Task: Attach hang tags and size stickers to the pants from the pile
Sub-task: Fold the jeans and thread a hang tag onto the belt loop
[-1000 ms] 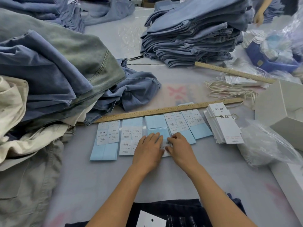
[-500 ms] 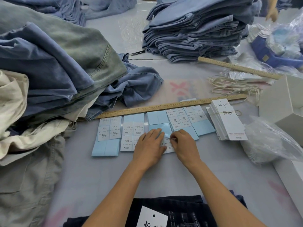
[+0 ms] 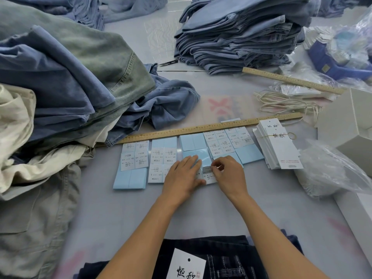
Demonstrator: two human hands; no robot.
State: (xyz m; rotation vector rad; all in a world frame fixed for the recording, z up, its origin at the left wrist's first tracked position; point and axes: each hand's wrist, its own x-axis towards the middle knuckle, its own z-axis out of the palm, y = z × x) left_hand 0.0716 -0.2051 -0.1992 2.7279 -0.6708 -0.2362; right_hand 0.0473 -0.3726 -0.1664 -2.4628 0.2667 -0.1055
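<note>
Stickers are what I'm after: the size sticker sheet [image 3: 207, 175] lies flat near the middle of the worktop [image 3: 201, 210], just my side of the wooden ruler [image 3: 201, 128], in a row of blue-backed sheets. My left hand [image 3: 182, 178] presses flat and open-fingered on its left part, pinning it. My right hand [image 3: 229, 174] is nearer the loose corner, fingers curled, thumb and forefinger pinching one label's upper edge, which looks to be lifting. I judge the peel should run toward me, away from the ruler. The dark pants [image 3: 231, 256] with their hang tag [image 3: 186, 264] wait at the worktop's near edge, between my forearms, well behind both hands.
</note>
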